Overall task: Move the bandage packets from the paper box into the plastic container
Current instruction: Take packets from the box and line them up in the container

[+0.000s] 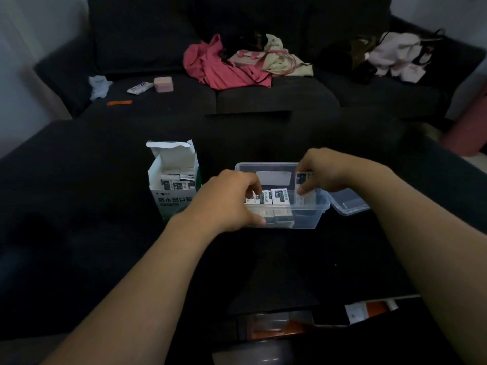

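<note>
Fingers (305, 189) of the right hand (329, 169) pinch a small stack of bandage packets (304, 180) over the right end of the plastic container (303, 218). Fingers of the left hand (232, 201) curl over the packets already standing in its left end, thumb on the near wall.

Dark counter (79, 233) carries the container, with the paper box (171, 185) just left of it, flap open, more packets inside.

Risk, judged: the pinched stack fans or slips on release, landing flat and crooked. Left hand pressing the light container could tip or slide it. Hinged lid (347, 204) lies open to the right; a forearm may catch it.
</note>
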Motion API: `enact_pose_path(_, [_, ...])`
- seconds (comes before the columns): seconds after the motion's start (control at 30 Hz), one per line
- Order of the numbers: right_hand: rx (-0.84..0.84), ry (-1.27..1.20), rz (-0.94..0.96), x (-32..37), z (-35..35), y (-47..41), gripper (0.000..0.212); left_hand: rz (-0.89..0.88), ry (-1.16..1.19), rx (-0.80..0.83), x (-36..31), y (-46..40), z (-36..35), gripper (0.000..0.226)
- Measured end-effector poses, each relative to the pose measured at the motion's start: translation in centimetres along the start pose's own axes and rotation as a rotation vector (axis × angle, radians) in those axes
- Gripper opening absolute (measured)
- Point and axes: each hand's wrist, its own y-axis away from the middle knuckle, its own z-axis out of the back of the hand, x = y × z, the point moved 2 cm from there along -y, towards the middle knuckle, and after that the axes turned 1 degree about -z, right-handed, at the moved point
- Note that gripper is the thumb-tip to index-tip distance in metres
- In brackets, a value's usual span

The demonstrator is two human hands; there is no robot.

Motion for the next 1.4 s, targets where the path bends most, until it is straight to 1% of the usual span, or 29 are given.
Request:
enact_pose_path(0.13, [0.029, 0.079, -0.051, 0.3, -0.6, -0.2, 0.024, 0.009, -0.058, -0.007, 0.5, -0.3, -0.1, 0.053])
enact_pose_path(0.23, [0.068, 0.145, -0.069, 0.6, -0.7, 0.0, 0.021, 0.013, -0.073, 0.008, 0.8, -0.5, -0.5, 0.047])
enact_pose_path(0.3, [0.115, 0.193, -0.071, 1.0, -0.8, 0.2, 0.027, 0.017, -0.054, 0.034, 1.0, -0.5, -0.8, 0.044])
enact_pose_path(0.4, [0.204, 0.267, -0.056, 1.5, -1.1, 0.5, 0.032, 0.019, -0.038, 0.062, 1.0, -0.5, -1.0, 0.045])
enact_pose_path(0.5, [0.248, 0.32, -0.076, 1.6, -1.4, 0.7, 0.04, 0.017, -0.041, 0.072, 1.0, -0.5, -1.2, 0.047])
enact_pose_path(0.63, [0.254, 0.331, -0.121, 1.5, -1.7, 0.6, 0.062, 0.012, -0.049, 0.082, 0.9, -0.6, -1.4, 0.047])
enact_pose_path(0.83, [0.254, 0.328, -0.139, 1.1, -2.0, 0.2, 0.075, 0.007, -0.052, 0.087, 0.7, -0.6, -1.4, 0.046])
enact_pose_path(0.9, [0.255, 0.305, -0.147, 1.2, -2.1, 0.0, 0.078, 0.006, -0.05, 0.09, 0.7, -0.6, -1.5, 0.047])
enact_pose_path(1.03, [0.201, 0.288, -0.137, 1.0, -2.4, -0.6, 0.079, 0.001, -0.037, 0.091, 0.7, -0.6, -1.5, 0.047])
enact_pose_path(1.17, [0.166, 0.291, -0.14, 0.6, -2.9, -1.4, 0.067, -0.003, -0.03, 0.084, 0.7, -0.6, -1.6, 0.047])
enact_pose_path(1.4, [0.117, 0.305, -0.117, 0.3, -3.1, -1.8, 0.065, -0.011, -0.042, 0.064, 0.7, -0.5, -1.5, 0.047])
